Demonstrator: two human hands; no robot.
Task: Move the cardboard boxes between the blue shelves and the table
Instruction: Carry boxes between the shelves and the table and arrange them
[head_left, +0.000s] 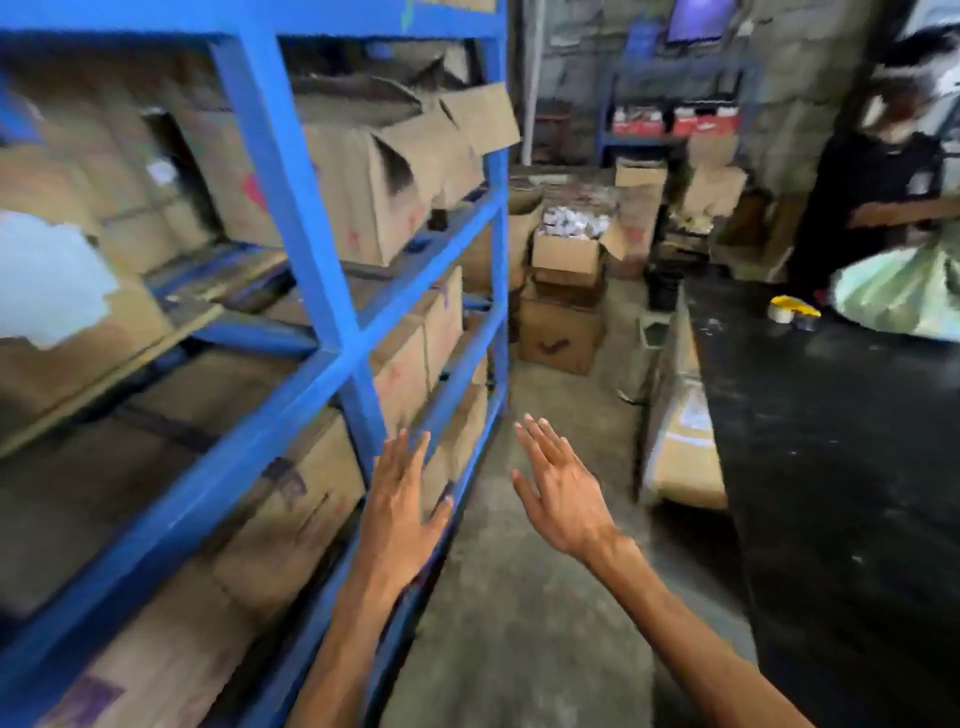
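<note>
Blue shelves (270, 156): on my left, each tier I can see stocked with cardboard boxes (374, 192).
Table (831, 467): dark top, on my right across the aisle, with a pale bag (904, 296) at its far end.
Left hand (402, 499): fingers straight, holding nothing, in front of the lower tiers.
Right hand (561, 493): spread flat above the aisle floor, likewise carrying nothing.
Judgement: no box in transit; most of the moving remains.

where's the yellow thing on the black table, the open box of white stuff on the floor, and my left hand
yellow object (790, 304), head view, on its yellow top
open cardboard box (565, 255), head view, on its front wall
left hand (402, 499), head view, on the back of the hand
</note>
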